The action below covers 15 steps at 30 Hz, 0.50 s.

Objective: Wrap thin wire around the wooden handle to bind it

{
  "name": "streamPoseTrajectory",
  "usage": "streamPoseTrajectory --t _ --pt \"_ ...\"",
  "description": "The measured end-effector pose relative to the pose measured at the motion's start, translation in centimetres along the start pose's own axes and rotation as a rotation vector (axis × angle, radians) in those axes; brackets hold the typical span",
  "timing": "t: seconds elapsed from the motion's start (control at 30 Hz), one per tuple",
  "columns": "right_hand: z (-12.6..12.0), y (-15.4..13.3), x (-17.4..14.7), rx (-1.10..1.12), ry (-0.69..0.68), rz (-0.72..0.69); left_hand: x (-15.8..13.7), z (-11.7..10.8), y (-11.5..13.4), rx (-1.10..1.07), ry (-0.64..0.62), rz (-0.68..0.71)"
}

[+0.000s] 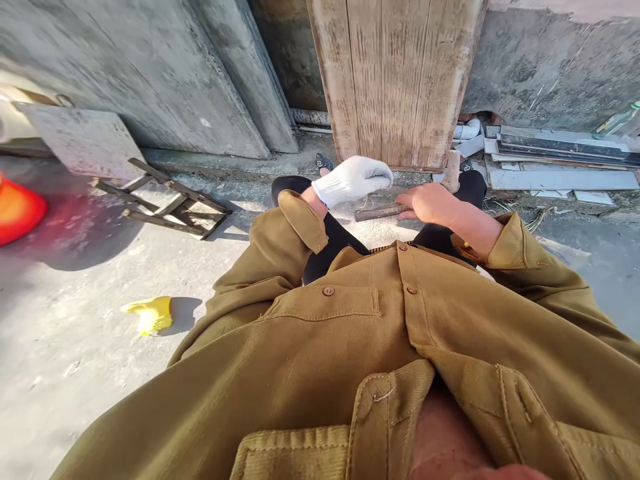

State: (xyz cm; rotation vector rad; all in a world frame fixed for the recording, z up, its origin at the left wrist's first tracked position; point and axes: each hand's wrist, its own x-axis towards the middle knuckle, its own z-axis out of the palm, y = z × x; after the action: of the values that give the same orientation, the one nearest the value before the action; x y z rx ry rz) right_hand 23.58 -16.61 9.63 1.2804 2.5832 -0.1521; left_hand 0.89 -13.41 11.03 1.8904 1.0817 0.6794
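Observation:
My left hand, in a white knitted glove, is in front of me above my lap. Its fingers are curled closed, and what they hold is hidden; a few thin pale strands show just below the glove. My bare right hand is to the right of it, its fingers closed on a short brown wooden stick that points left, beneath the gloved hand. Just beyond the right wrist a pale piece of wood stands upright; whether the hand touches it, I cannot tell.
A weathered plank board leans on the wall ahead. Flat strips and a bottle lie to the right. On the left are a wooden stool frame on its side, a yellow object and a red-orange object.

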Motion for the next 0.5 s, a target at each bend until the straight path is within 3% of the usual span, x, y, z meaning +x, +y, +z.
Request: streamPoseTrajectory --t 0.17,0.33,0.43,0.5 --pt "-0.1 -1.3 -1.7 0.087 0.168 -0.027 0.6 1.4 -3.2 -0.081 0.045 -0.025" --pt "1.5 -0.5 -2.1 0.291 0.145 -0.090 -0.8 5.4 -8.1 -0.297 0.078 -0.109" --pt "2.3 -0.3 -1.8 0.400 0.209 -0.081 -1.8 7.7 -9.4 -0.375 0.100 -0.213" --pt "2.4 -0.2 -1.5 0.385 0.271 0.006 -2.3 8.4 -9.3 -0.307 0.017 -0.218"
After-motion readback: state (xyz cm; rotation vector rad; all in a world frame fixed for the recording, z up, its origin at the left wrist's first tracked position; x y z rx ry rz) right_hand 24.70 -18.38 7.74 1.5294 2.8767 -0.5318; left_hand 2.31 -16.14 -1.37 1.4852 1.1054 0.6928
